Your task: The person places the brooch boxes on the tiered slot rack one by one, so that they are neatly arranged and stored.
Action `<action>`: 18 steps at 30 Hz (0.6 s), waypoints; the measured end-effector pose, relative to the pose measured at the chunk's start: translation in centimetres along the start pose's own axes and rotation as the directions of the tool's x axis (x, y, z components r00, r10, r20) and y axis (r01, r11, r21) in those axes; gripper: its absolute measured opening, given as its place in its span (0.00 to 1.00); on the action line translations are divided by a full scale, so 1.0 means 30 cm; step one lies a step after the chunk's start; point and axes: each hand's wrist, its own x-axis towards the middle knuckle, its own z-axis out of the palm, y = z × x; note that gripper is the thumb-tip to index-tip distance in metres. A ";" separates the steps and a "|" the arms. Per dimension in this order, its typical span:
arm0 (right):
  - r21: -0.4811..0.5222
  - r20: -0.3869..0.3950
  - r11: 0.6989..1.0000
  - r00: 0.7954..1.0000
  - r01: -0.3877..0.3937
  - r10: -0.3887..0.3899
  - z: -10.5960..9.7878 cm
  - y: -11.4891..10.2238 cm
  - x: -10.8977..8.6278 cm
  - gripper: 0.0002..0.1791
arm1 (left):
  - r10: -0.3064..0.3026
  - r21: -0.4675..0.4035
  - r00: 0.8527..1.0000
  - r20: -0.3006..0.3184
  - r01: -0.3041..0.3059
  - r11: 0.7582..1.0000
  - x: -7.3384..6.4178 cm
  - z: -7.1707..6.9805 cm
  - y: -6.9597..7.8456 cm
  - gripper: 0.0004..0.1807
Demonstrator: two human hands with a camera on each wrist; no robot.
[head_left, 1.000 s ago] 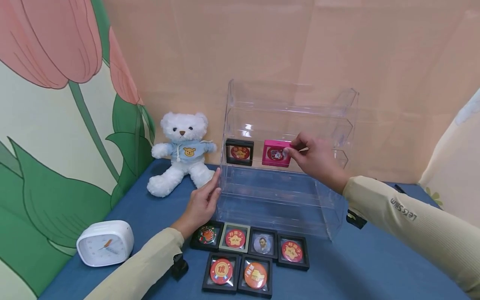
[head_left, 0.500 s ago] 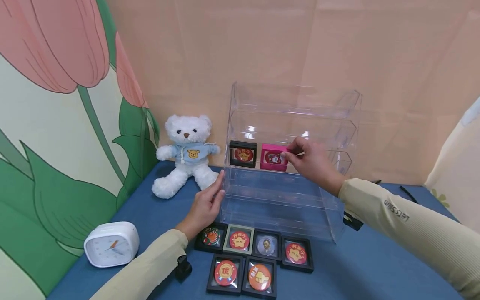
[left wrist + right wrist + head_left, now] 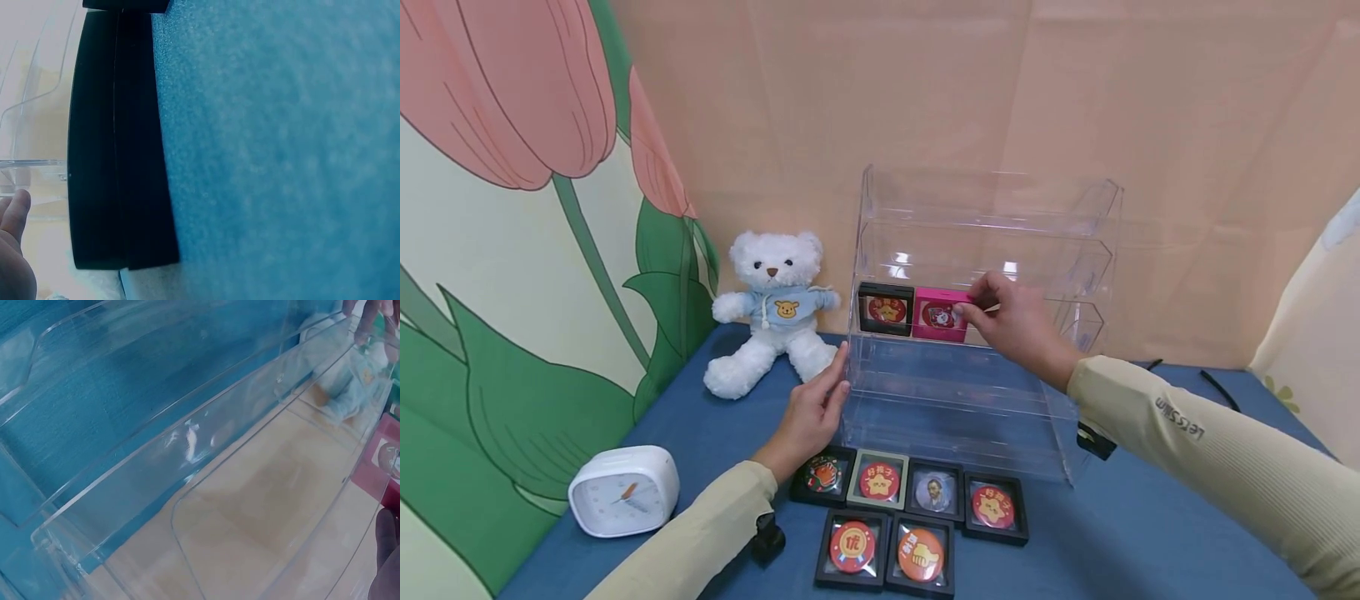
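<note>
A clear tiered acrylic display rack (image 3: 955, 379) stands on the blue table. On one of its middle tiers, my right hand (image 3: 1022, 321) pinches the right edge of a pink badge case (image 3: 927, 327), which stands upright. Directly left of that case is a black badge case (image 3: 886, 310) with a red badge, side by side with it. My left hand (image 3: 805, 417) has its fingers extended against the rack's lower left side. The right wrist view catches part of the pink case at its right edge, beside my thumb (image 3: 386, 540).
Several framed badge cases (image 3: 877, 480) lie flat in two rows before the rack. One case's dark side (image 3: 119, 144) looms in the left wrist view. A white teddy bear (image 3: 775, 308) sits left of the rack; a white clock (image 3: 623, 492) stands at front left.
My right hand has slid the pink case leftward along the tier, closing the gap to the black case. The left hand has stayed at the rack's side; the head view shifted slightly.
</note>
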 end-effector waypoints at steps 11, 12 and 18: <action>0.009 -0.007 1.000 1.000 -0.001 0.001 -0.005 0.003 -0.003 0.14 | 0.023 -0.012 1.000 -0.010 -0.023 1.000 0.001 0.012 -0.011 0.31; 0.010 -0.006 1.000 1.000 -0.001 0.001 -0.006 0.003 -0.003 0.15 | 0.026 -0.013 1.000 -0.011 -0.026 1.000 0.001 0.012 -0.012 0.31; 0.025 -0.004 1.000 1.000 -0.009 0.009 -0.009 0.012 -0.003 0.18 | 0.026 -0.003 0.999 -0.027 -0.026 1.000 -0.003 0.008 -0.018 0.30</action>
